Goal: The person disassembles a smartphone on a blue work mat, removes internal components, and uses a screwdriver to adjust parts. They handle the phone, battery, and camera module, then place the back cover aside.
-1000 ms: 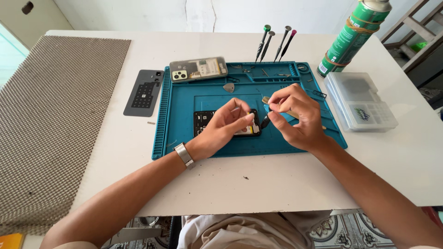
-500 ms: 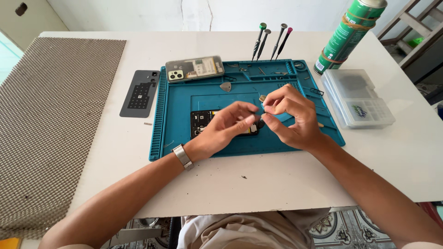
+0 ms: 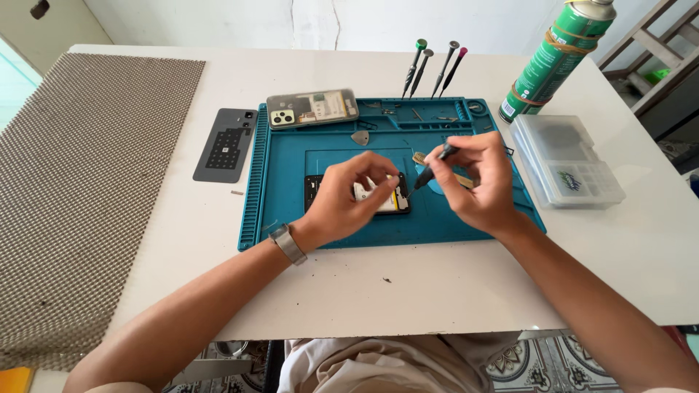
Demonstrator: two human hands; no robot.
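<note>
The phone [image 3: 378, 198] lies lengthwise left to right on the blue mat [image 3: 291, 211], the left hand [image 3: 349, 196] curled over it, pinning it, and the right hand [image 3: 473, 178], just beside, pinching a screwdriver [image 3: 429, 169] angled down-left at its right end.

Left hand [image 3: 349, 200] steadies opened phone [image 3: 357, 195] on blue mat [image 3: 277, 204]; right hand [image 3: 477, 182] pinches small screwdriver [image 3: 431, 166], tip at the phone's edge. White desk [image 3: 437, 284].
</note>
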